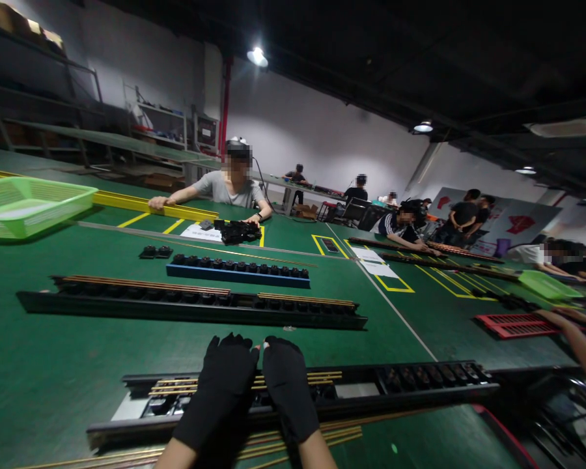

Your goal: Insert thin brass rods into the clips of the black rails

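Observation:
My left hand [228,370], in a black glove with a bare fingertip showing, reaches palm down over the near black channel rail [342,408]. Its fingers stretch forward, slightly apart at the tips. Beside it, my right hand [287,374], gloved alike, lies over the same rail; its fingers are mostly hidden behind its back. The thumbs are close together. Thin brass rods [173,387] run along the rail under both hands. Black square parts [422,376] sit in a row in its right end. More loose brass rods [332,438] lie along the rail's near side.
Beyond my hands lie a second black rail [293,318] with rods and a blue strip [239,275] of black parts. A green basket [34,202] stands left. Across the table a person [227,185] touches a yellow rail [185,211]. A red tray [515,326] and another person's arm [579,342] are right.

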`<state>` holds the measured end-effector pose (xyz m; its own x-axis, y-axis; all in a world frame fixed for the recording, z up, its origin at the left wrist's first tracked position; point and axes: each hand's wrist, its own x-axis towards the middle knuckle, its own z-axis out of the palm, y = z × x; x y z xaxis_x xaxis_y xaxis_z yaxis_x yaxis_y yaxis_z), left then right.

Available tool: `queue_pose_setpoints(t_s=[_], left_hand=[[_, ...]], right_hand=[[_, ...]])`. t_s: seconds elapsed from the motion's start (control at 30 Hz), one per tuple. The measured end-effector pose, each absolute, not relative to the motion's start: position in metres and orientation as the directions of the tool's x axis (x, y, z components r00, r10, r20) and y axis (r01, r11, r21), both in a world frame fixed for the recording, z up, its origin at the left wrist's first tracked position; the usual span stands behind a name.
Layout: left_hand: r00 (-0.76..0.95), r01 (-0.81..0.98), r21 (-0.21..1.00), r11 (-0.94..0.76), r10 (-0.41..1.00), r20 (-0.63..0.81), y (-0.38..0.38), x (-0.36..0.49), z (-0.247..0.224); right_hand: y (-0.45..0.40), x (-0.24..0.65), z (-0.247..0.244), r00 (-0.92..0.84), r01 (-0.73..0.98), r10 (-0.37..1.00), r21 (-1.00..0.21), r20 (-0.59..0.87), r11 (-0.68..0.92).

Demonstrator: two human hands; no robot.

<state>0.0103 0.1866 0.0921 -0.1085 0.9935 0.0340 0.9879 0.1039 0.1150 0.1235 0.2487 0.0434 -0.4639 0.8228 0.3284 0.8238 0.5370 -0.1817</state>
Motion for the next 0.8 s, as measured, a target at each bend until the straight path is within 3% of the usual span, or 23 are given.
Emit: queue_pose_setpoints(t_s=[0.23, 0.53, 0.8], left_hand=[[-0.122, 0.991, 0.06, 0.119, 0.991, 0.055, 0.182, -0.005, 0.098], [-0.049, 0.995, 0.09, 0.04, 0.994, 0.094, 0.182, -0.016, 0.071], [-0.112, 0.99, 0.1, 0.101, 0.987, 0.114, 0.185, -0.016, 0.07]], right_hand=[[0.25, 0.124, 0.047, -0.477, 0.831, 0.842, -0.182, 0.25, 0.525], [0.252, 0.124, 0.042, -0.473, 0.822, 0.832, -0.194, 0.291, 0.535], [0.253, 0.123, 0.03, -0.461, 0.831, 0.804, -0.136, 0.377, 0.54]])
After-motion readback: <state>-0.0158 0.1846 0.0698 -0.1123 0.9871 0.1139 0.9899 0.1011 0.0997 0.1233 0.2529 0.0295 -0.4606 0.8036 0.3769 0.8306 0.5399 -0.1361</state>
